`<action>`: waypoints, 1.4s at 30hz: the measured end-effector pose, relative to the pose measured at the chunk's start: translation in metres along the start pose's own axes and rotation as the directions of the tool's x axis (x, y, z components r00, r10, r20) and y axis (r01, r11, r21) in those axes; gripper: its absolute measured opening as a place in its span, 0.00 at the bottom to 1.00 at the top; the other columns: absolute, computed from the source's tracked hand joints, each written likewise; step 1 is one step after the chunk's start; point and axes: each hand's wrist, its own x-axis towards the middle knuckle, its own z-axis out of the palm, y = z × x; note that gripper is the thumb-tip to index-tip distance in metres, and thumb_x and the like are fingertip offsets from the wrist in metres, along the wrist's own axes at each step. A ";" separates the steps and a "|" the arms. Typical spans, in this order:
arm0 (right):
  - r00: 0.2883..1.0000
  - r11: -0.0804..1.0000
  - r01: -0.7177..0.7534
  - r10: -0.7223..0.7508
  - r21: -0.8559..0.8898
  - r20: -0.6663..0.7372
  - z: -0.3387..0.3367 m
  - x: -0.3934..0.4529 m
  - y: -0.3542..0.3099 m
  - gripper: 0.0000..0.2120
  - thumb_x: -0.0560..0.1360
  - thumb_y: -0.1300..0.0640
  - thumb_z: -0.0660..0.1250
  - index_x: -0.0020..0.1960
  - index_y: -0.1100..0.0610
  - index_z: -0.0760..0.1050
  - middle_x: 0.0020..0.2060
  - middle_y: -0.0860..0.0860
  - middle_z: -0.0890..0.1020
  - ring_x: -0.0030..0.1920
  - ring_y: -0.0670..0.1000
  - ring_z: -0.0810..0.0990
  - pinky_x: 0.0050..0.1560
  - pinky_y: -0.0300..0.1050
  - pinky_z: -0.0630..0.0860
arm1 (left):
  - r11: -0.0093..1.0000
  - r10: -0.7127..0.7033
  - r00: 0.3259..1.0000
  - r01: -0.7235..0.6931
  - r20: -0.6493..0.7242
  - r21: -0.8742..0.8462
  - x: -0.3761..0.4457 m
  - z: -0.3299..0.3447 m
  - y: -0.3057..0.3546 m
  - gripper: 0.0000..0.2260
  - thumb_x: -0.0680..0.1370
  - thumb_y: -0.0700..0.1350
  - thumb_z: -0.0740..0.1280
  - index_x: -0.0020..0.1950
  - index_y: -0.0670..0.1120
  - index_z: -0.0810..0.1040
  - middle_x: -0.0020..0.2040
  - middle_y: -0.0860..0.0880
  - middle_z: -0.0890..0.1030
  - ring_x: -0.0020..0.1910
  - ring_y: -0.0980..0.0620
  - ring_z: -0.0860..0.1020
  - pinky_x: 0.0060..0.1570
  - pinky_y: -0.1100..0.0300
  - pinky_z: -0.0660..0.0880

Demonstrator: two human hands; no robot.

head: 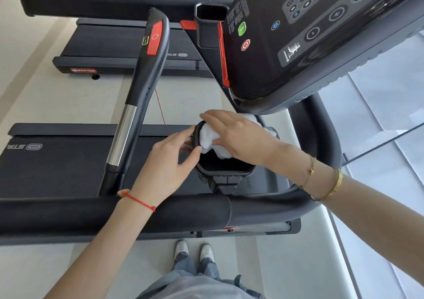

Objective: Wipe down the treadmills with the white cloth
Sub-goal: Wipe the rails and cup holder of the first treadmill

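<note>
Nearest, on the left, the left hand [171, 161] is pinching the cup holder [223, 164] rim, while rightward the right hand [241, 135] is pressing the white cloth [207, 138], seemingly soft, light, best bunched, into it.

A gym: two black treadmills [128, 46] side by side (one console [321, 30] with keypad) on pale flooring [34, 96].
</note>
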 end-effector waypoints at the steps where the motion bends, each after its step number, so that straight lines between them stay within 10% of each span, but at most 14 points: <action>1: 0.999 0.999 -0.042 0.042 0.023 -0.008 0.000 -0.008 0.002 0.28 0.74 0.59 0.71 0.69 0.69 0.69 0.63 0.63 0.76 0.61 0.63 0.78 0.63 0.53 0.75 | 1.000 0.000 1.000 0.000 -0.004 -0.001 0.000 0.000 -0.001 0.22 0.79 0.48 0.68 0.73 0.49 0.73 0.53 0.56 0.80 0.50 0.60 0.80 0.57 0.69 0.73; 8: 0.938 0.873 -0.334 0.345 0.354 0.034 -0.015 -0.059 -0.002 0.26 0.82 0.54 0.58 0.77 0.59 0.56 0.74 0.54 0.65 0.65 0.58 0.72 0.59 0.42 0.65 | 1.000 -0.008 1.000 0.008 0.005 0.029 -0.001 -0.002 -0.001 0.22 0.79 0.50 0.66 0.74 0.51 0.72 0.53 0.57 0.80 0.51 0.61 0.79 0.60 0.59 0.77; 14: 0.964 0.805 -0.225 0.267 0.549 0.004 -0.019 -0.105 -0.007 0.25 0.82 0.46 0.53 0.77 0.51 0.57 0.68 0.45 0.72 0.57 0.37 0.72 0.57 0.26 0.64 | 0.994 0.020 0.998 -0.026 0.063 0.104 -0.012 -0.012 0.005 0.25 0.79 0.56 0.60 0.75 0.52 0.69 0.57 0.55 0.80 0.54 0.57 0.79 0.58 0.50 0.78; 18: 0.986 0.857 -0.157 0.167 0.490 0.023 -0.025 -0.121 -0.018 0.24 0.80 0.38 0.48 0.75 0.40 0.56 0.63 0.39 0.73 0.55 0.44 0.74 0.54 0.38 0.71 | 0.990 0.039 0.998 -0.046 0.056 0.131 -0.032 -0.018 0.010 0.22 0.79 0.55 0.60 0.73 0.51 0.72 0.58 0.56 0.79 0.57 0.56 0.78 0.57 0.49 0.78; 27: 0.979 0.964 0.114 -0.068 0.240 -0.193 -0.009 -0.114 -0.075 0.24 0.84 0.45 0.51 0.69 0.59 0.72 0.65 0.51 0.78 0.70 0.48 0.71 0.70 0.41 0.68 | 0.985 0.079 0.996 -0.071 -0.047 0.160 -0.079 -0.034 0.009 0.18 0.80 0.49 0.62 0.69 0.48 0.76 0.57 0.55 0.80 0.55 0.57 0.79 0.58 0.53 0.78; 42: 0.924 0.978 -0.187 0.146 -0.087 -0.352 0.017 -0.049 -0.178 0.21 0.83 0.44 0.54 0.60 0.56 0.78 0.53 0.46 0.83 0.55 0.46 0.82 0.45 0.37 0.74 | 0.927 0.238 0.967 -0.199 -0.087 0.318 -0.125 -0.123 -0.075 0.12 0.81 0.44 0.62 0.62 0.46 0.81 0.56 0.52 0.81 0.56 0.52 0.78 0.62 0.57 0.70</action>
